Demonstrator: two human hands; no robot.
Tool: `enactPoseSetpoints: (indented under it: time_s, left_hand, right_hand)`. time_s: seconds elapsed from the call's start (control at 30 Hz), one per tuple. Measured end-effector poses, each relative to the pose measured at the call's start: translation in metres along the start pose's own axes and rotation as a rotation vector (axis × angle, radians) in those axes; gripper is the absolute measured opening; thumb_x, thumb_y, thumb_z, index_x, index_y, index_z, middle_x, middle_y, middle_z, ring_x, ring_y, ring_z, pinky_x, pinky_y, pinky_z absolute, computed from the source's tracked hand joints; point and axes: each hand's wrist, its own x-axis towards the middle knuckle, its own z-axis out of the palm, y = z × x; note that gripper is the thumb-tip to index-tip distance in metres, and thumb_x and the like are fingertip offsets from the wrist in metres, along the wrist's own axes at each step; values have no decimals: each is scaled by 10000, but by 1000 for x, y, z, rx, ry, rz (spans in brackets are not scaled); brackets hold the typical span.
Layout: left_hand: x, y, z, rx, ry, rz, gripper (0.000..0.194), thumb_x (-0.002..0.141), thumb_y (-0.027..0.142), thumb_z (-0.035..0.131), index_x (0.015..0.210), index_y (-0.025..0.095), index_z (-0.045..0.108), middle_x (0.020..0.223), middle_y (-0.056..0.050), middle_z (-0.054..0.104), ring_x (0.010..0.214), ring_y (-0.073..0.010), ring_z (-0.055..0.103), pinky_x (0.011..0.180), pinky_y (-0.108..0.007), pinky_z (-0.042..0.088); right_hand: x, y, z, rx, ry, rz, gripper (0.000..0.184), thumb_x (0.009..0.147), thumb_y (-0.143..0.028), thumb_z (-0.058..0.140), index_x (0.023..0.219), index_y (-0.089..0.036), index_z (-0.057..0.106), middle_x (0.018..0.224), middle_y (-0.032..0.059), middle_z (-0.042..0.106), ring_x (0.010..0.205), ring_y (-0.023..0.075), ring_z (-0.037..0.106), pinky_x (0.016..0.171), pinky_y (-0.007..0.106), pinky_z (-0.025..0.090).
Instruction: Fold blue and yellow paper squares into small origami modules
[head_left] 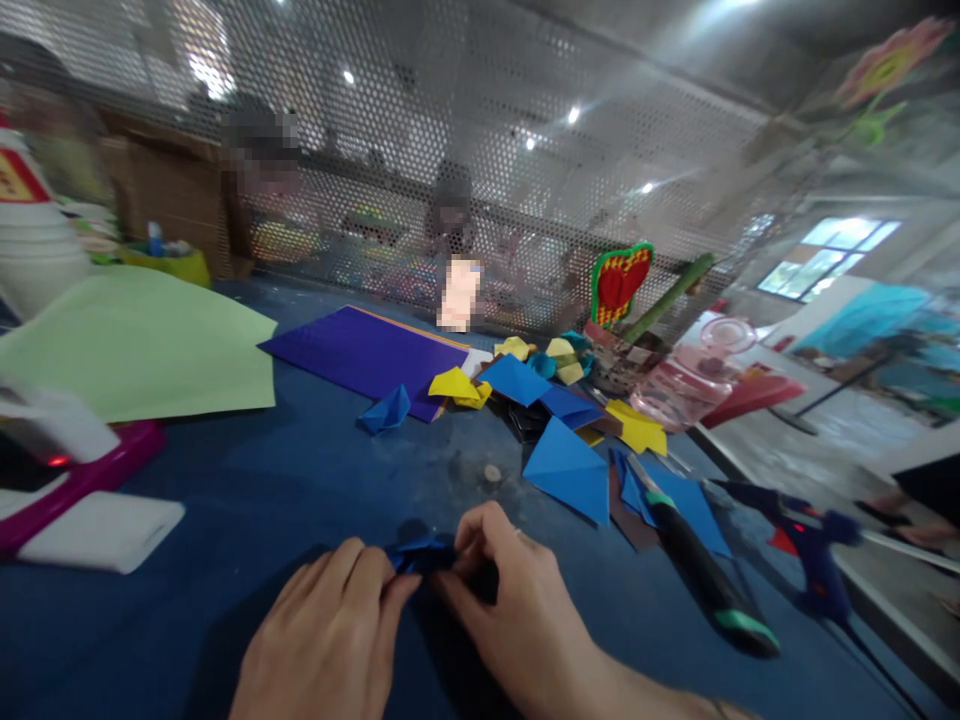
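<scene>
Both hands meet low in the middle of the view over a small piece of folded blue paper (421, 554). My left hand (334, 610) pinches its left end between thumb and fingers. At the other end, the thumb and index finger of my right hand (517, 600) close on the paper. Its exact shape is partly hidden by my fingers. A little farther off lies a small folded blue paper boat-like piece (385, 411). Blue paper squares with creases (568, 470) lie ahead to the right.
Purple paper (360, 350) and light green paper (150, 340) lie at the back left. Yellow folded pieces (459, 386) sit mid-table. To the right are scissors-like black-and-green handles (712, 575), a glue gun (814, 550) and a pink clear bottle (686, 375). A perforated metal screen (375, 130) stands behind.
</scene>
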Motion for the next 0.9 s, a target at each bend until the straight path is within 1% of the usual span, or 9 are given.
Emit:
enactPoseSetpoints:
  time_s: [0.17,0.3,0.4,0.57,0.67,0.7,0.73,0.83,0.9]
  left_hand:
    - [0,0,1,18,11,19,228,920,259,420,710,228,504,661,-9,571,615,-216,589,601,-355,421]
    - [1,-1,1,24,-13,17,233,920,261,413,711,226,512,666,-15,572,617,-223,591,607,-369,435]
    - [2,-1,2,23,-28,21,237,918,256,407,710,226,515,663,-19,572,621,-228,591,606,-377,439]
    - [2,-5,3,-54,-42,41,220,913,245,419,717,227,516,678,-15,577,633,-214,591,608,-364,444]
    - [1,-12,3,-135,-39,64,182,906,209,427,768,230,542,737,-11,601,684,-202,602,634,-346,455]
    - [0,-14,2,-165,-48,75,164,901,195,434,795,233,553,762,-9,607,707,-196,605,646,-337,459]
    - [0,-16,1,-193,-63,83,150,896,182,442,824,235,562,785,-5,611,728,-187,607,657,-325,462]
    - [-2,-19,-2,-234,-74,104,159,892,158,448,872,240,582,819,0,611,758,-171,599,675,-305,454]
    - [-3,-18,-3,-214,-31,108,181,898,158,434,857,237,592,815,-4,610,747,-178,585,668,-319,429]
  right_hand:
    - [0,0,0,-3,17,-1,240,708,-99,654,844,-224,501,670,-51,617,655,131,588,606,227,406]
    - [0,0,1,60,13,17,287,689,-134,705,885,-231,520,630,-72,617,626,122,590,601,219,412]
    - [1,-1,2,57,18,24,315,675,-128,721,904,-233,533,617,-79,614,617,118,589,598,216,410]
    - [-1,2,1,61,33,-15,329,680,-113,730,917,-245,545,621,-90,619,630,115,597,612,216,416]
    - [-5,7,1,35,67,-118,419,662,-82,749,987,-268,562,675,-90,654,709,133,615,680,237,431]
    - [-6,9,1,8,89,-176,434,667,-72,746,1010,-268,568,699,-81,665,735,142,616,705,250,433]
    - [-7,10,1,-25,114,-248,408,686,-73,736,1012,-262,579,720,-67,673,751,151,613,722,263,432]
    - [-9,13,2,-136,155,-461,160,791,-137,676,915,-229,632,741,-16,674,755,174,589,732,301,423]
    - [-9,14,2,-197,142,-520,44,839,-184,641,862,-218,656,741,5,661,744,179,566,707,308,414]
